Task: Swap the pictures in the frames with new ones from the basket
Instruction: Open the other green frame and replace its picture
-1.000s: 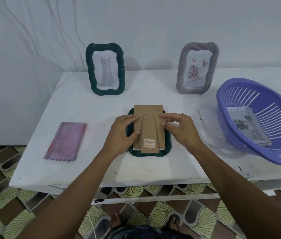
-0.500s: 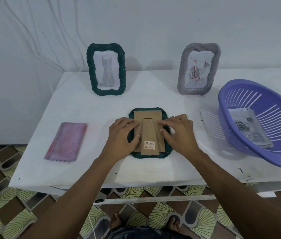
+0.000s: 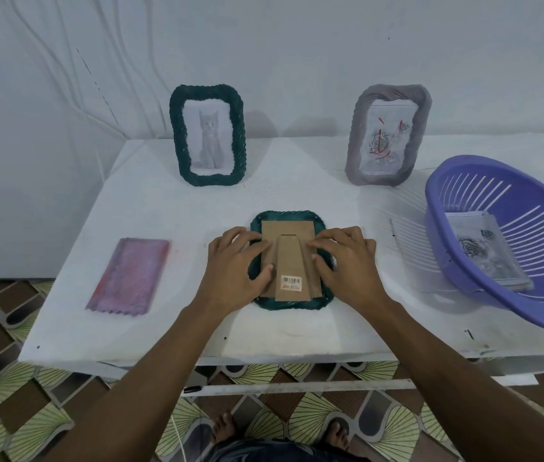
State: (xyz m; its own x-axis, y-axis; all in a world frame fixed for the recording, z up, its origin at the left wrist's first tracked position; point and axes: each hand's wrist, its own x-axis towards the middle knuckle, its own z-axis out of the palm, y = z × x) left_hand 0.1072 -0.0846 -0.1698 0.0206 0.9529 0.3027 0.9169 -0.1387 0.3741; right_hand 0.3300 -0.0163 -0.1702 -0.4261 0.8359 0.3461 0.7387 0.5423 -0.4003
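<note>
Green frame (image 3: pixel 292 304) face-down, near centre; left hand (image 3: pixel 233 265) and right hand (image 3: pixel 347 263) press loosely curved fingers on its cardboard backing (image 3: pixel 285 232), gripping nothing; backing perhaps not fully seated, hard to see; uneven pressure could jam it crooked.

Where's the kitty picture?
In the head view, the cat picture sits in the upright green frame at the back left of the table, against the wall, left of the grey frame.

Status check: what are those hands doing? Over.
Left hand, right hand: both pressing on cardboard back of face-down green frame. Purple basket off to right. Nothing blocking.
</note>
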